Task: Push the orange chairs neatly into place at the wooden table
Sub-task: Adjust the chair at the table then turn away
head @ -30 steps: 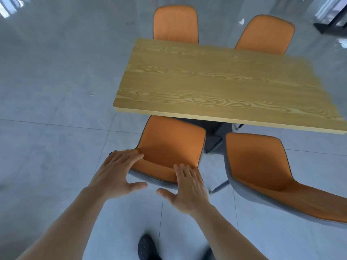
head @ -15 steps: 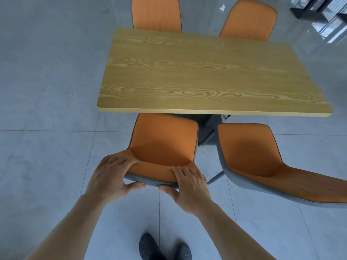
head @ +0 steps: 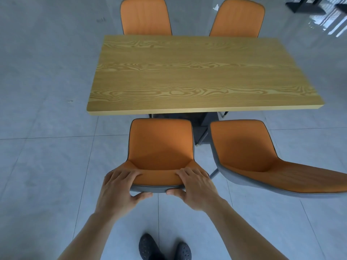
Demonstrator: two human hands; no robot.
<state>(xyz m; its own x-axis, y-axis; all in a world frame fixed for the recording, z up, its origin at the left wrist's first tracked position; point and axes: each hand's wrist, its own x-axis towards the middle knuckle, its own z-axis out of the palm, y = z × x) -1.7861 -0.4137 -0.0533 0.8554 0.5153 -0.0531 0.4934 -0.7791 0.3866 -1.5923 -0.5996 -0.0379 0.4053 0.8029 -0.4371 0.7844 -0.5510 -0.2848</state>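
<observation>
I have my left hand (head: 120,186) and right hand (head: 195,186) clamped on the backrest of the near orange shell chair (head: 161,147), just short of the rectangular wood-grain table (head: 202,72) ahead, so next I judge a straight forward push.

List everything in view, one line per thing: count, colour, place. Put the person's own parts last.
wooden table: 1, yellow-brown wood grain, centre.
near left chair: 1, orange with grey shell, near side of table, held at its backrest top.
near right chair: 1, orange with grey shell, near side, angled off to the right.
far chairs: 2, orange, far side of table.
floor: grey tiles, all around.
dark frames: black, top right corner.
shoes: 2, dark, bottom centre.
left hand: 1, grip on backrest.
right hand: 1, grip on backrest.
</observation>
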